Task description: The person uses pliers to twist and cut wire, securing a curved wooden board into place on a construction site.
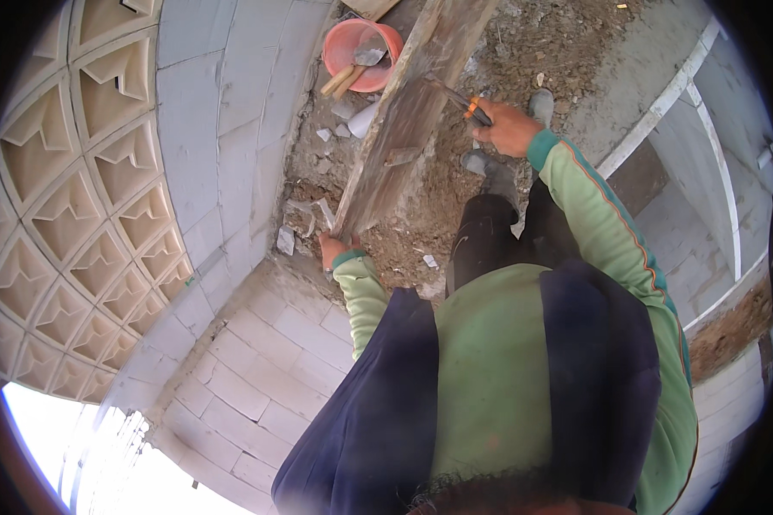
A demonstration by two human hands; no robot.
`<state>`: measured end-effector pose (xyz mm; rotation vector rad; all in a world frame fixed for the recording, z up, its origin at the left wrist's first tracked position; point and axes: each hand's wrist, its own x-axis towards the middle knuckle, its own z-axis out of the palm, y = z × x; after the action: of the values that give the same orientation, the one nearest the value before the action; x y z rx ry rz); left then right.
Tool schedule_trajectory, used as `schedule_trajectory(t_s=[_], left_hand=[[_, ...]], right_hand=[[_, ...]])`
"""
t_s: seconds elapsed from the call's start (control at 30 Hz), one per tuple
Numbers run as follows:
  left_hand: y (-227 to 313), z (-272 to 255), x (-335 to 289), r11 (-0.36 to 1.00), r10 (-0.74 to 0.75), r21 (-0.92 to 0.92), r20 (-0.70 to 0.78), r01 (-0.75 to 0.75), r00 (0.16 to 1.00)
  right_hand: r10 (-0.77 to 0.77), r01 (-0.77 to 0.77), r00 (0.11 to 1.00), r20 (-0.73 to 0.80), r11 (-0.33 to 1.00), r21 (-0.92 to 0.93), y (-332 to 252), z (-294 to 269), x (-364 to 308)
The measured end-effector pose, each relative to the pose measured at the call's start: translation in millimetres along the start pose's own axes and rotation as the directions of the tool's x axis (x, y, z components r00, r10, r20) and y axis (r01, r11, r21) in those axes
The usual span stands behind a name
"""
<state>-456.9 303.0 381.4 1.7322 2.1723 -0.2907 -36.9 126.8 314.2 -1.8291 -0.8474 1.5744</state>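
A long, dirt-stained wooden plank (395,129) slants from the lower left up to the top of the view. My left hand (333,251) is closed round its near end. In my right hand (508,129) is a hammer (453,93) with a black and orange handle, its head over the plank's right edge. A small wood piece (402,156) lies against the plank's face, between my two hands.
Left of the plank stands a red bucket (335,45) with wooden-handled tools in it. Broken block pieces (286,240) and loose soil (524,51) cover the ground. Grey block walls (189,120) rise at the left, beside a patterned lattice screen (86,197). My boots (498,176) stand on the soil.
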Motion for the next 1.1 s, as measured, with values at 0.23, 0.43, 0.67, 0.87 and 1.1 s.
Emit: schedule_trajectory(t_s=[0.23, 0.43, 0.67, 0.87, 1.1], left_hand=[[-34, 21, 33, 0.390, -0.405, -0.880, 0.098, 0.269, 0.909], [31, 13, -10, 0.386, -0.446, -0.879, 0.089, 0.281, 0.890], [-33, 35, 15, 0.512, -0.359, -0.841, -0.025, 0.175, 0.933], [-7, 33, -14, 0.965, 0.096, 0.259, -0.172, -0.048, 0.980], [9, 7, -24, 0.929, 0.129, 0.368, -0.197, -0.049, 0.972]], right_hand=[[-0.011, -0.020, 0.996, -0.091, 0.943, -0.332, -37, -11, -10], [-0.003, 0.019, 0.999, 0.033, 0.880, -0.474, -22, -39, -2], [0.137, -0.123, 0.949, 0.283, 0.990, -0.069, -31, -80, 14], [0.147, -0.137, 0.927, 0.346, 0.989, -0.052, -8, -88, 18], [-0.016, 0.106, 0.971, 0.239, 0.923, -0.369, -31, -52, 6]])
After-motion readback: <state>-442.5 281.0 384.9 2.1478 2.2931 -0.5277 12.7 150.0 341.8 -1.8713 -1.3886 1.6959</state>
